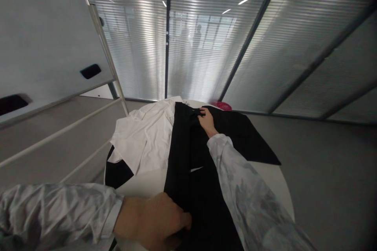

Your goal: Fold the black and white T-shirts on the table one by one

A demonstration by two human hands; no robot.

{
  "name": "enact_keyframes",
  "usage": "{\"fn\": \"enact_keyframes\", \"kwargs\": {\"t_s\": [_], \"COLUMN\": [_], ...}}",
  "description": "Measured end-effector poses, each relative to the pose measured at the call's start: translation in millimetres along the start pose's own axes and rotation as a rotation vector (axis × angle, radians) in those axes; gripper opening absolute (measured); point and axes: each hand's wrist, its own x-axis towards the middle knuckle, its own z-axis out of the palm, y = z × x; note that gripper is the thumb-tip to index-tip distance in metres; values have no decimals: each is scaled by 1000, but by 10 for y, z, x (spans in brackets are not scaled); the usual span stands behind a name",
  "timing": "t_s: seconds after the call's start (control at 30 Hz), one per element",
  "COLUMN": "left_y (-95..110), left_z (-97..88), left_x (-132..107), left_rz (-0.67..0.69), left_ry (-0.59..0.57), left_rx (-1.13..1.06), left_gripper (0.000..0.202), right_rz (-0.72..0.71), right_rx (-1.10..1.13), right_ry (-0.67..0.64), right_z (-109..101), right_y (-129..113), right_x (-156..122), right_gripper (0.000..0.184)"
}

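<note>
A black garment [191,164] lies stretched across a white round table [277,188]. My left hand [153,219] is closed on the near end of the black garment at the table's front edge. My right hand [206,119] reaches far across and its fingers pinch the far end of the same garment. A white shirt [144,137] lies crumpled to the left of the black garment, partly under it.
A pink object [223,105] sits at the table's far edge. A whiteboard on a metal stand [53,47] leans at the left. Glass walls with blinds [235,39] close the back. Grey floor [324,157] surrounds the table.
</note>
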Motion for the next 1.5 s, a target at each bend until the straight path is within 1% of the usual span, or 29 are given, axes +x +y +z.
{"fn": "enact_keyframes", "kwargs": {"t_s": [0.07,0.13,0.17,0.23,0.3,0.37,0.43,0.47,0.5,0.53,0.6,0.67,0.73,0.83,0.9,0.97,1.0,1.07,1.1,1.13,1.2,1.27,1.3,1.33,1.4,1.43,1.5], "left_y": [1,5,-11,-121,-368,-731,-1132,-1318,-1480,-1612,-1784,-1855,-1880,-1933,-2003,-2087,-2127,-2189,-2209,-2220,-2215,-2188,-2174,-2163,-2163,-2174,-2212], "left_z": [16,-35,-85,-226,-411,-630,-868,-984,-1094,-1193,-1346,-1434,-1465,-1452,-1435,-1424,-1423,-1427,-1430,-1432,-1431,-1414,-1397,-1372,-1303,-1260,-1172], "left_x": [-4,-6,-2,24,73,143,232,285,346,412,559,703,816,893,888,860,844,819,810,806,815,851,880,915,994,1032,1091], "left_rz": [2,-12,-32,-116,-257,-420,-568,-626,-687,-746,-795,-786,-755,-735,-731,-730,-729,-729,-727,-723,-700,-612,-534,-438,-246,-184,-143], "left_ry": [-6,9,35,141,304,474,623,688,706,696,655,623,619,665,712,740,746,729,718,725,798,905,933,928,830,763,651], "left_rx": [-63,-149,-171,-127,-1,88,75,16,-87,-211,-411,-538,-597,-614,-601,-582,-573,-568,-538,-472,-233,68,186,271,358,368,360], "left_gripper": [38,43,43,39,34,37,44,49,54,60,66,65,57,41,31,27,26,28,30,32,37,44,49,54,64,68,74], "right_rz": [-20,-45,-58,-99,-183,-307,-406,-430,-434,-425,-398,-384,-387,-401,-398,-379,-363,-301,-234,-135,108,284,342,379,412,409,412], "right_rx": [-30,-61,-84,-179,-304,-388,-406,-412,-420,-427,-438,-440,-437,-444,-460,-480,-488,-508,-523,-551,-615,-651,-662,-671,-685,-683,-654], "right_ry": [-33,-75,-87,-82,-78,-129,-236,-301,-363,-415,-486,-505,-516,-543,-541,-481,-423,-267,-173,-81,75,140,145,138,120,112,98], "right_z": [-37,-79,-102,-146,-181,-193,-170,-147,-119,-89,-36,-4,9,-6,-72,-223,-336,-624,-785,-947,-1241,-1461,-1539,-1596,-1665,-1685,-1713], "right_y": [4,-5,-18,-69,-148,-235,-305,-327,-339,-340,-323,-298,-286,-297,-292,-240,-190,-45,47,146,350,534,610,672,752,771,776], "right_x": [-27,-76,-107,-181,-276,-395,-534,-604,-670,-727,-807,-839,-840,-805,-743,-635,-567,-426,-367,-323,-288,-314,-336,-358,-380,-378,-350], "right_gripper": [65,70,71,72,67,60,56,56,59,62,67,70,72,74,75,73,70,65,63,64,69,78,82,86,90,90,88]}}
